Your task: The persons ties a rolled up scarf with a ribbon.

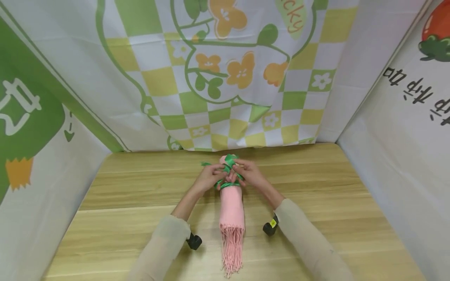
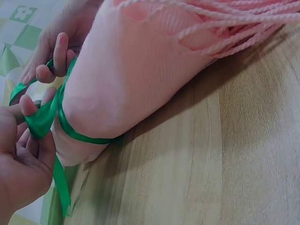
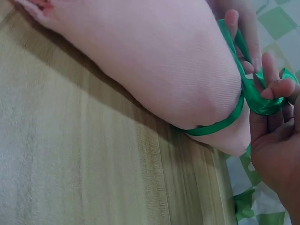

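Observation:
A rolled pink scarf (image 1: 232,208) lies lengthwise on the wooden table, its fringe (image 1: 232,249) toward me. Green ribbon (image 3: 220,125) is wrapped round the scarf near its far end. My left hand (image 1: 209,177) is at the left of that end and pinches a ribbon loop (image 2: 41,119) between curled fingers. From the right side, my right hand (image 1: 251,173) pinches another part of the ribbon, which passes over its fingers in the right wrist view. A loose ribbon tail (image 2: 62,187) hangs below the left hand. The fingers partly hide where the ribbon crosses.
The wooden table (image 1: 140,187) ends at a back wall hung with a checked, flowered cloth (image 1: 239,117). Printed white panels stand at left and right. Black wrist cameras (image 1: 194,241) sit under both sleeves.

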Demonstrator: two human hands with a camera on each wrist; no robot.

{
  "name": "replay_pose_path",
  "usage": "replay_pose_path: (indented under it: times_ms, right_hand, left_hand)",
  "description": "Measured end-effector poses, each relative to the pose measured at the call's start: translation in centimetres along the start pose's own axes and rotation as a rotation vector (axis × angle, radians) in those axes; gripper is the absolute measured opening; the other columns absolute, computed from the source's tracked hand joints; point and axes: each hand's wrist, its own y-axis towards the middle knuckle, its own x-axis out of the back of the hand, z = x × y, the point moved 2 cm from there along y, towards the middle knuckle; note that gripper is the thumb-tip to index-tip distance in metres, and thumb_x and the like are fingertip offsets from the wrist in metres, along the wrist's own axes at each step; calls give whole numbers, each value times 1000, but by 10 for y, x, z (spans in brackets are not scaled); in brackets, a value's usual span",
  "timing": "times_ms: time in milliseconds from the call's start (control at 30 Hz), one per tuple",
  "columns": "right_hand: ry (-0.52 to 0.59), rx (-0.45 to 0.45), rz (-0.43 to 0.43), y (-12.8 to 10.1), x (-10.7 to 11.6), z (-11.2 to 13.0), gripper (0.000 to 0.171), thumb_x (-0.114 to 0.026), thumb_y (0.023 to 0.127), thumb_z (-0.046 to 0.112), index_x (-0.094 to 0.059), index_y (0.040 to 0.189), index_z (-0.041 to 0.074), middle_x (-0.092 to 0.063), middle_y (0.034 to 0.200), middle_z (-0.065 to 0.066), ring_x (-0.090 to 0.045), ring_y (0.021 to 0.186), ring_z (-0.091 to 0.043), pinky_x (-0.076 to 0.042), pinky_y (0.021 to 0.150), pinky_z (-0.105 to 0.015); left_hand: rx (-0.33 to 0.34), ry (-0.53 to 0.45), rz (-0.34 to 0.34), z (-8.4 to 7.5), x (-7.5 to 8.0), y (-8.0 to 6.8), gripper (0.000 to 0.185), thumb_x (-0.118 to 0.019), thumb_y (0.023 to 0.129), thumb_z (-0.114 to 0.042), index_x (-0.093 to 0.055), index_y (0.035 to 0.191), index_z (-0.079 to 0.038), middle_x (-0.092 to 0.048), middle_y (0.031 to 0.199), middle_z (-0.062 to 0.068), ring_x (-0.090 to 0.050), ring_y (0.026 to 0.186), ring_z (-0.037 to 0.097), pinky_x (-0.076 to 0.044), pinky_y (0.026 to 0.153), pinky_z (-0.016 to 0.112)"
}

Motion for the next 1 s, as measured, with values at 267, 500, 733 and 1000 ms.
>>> replay_pose_path:
  times_ms: [267, 500, 733, 1000]
  right_hand:
    - [-21, -22, 49, 2, -5, -3, 45, -46, 106, 12, -41, 150, 5, -66, 62, 4, -46, 39, -4, -33, 40, -24]
    - [-24, 13, 80, 3, -6, -2, 41, -47, 105, 9, -46, 145, -1, -67, 62, 3, -47, 39, -5, -34, 38, -25]
    - [-32, 21, 144, 4, -8, 0, 42, -48, 104, 4, -43, 145, -2, -65, 59, 3, -46, 40, -4, -35, 38, -24]
    - [-65, 56, 186, 5, -7, 1, 45, -46, 104, 3, -41, 149, 0, -62, 56, 1, -45, 39, -6, -37, 38, -27]
  left_hand:
    - [-56, 1, 79, 3, -1, 2, 29, -56, 100, -10, -65, 127, -3, -76, 88, 13, -53, 50, 7, -45, 49, 22]
    - [-69, -2, 77, 3, -3, 3, 28, -57, 100, -8, -65, 125, 1, -75, 84, 17, -51, 48, 7, -42, 48, 22]
    - [-85, -38, 107, 2, -6, 4, 34, -56, 101, -9, -59, 134, -1, -77, 91, 17, -62, 56, 8, -45, 51, 24]
    - [-90, -36, 100, 1, -7, 2, 32, -56, 101, -8, -59, 132, -2, -75, 97, 20, -65, 62, 9, -47, 56, 22]
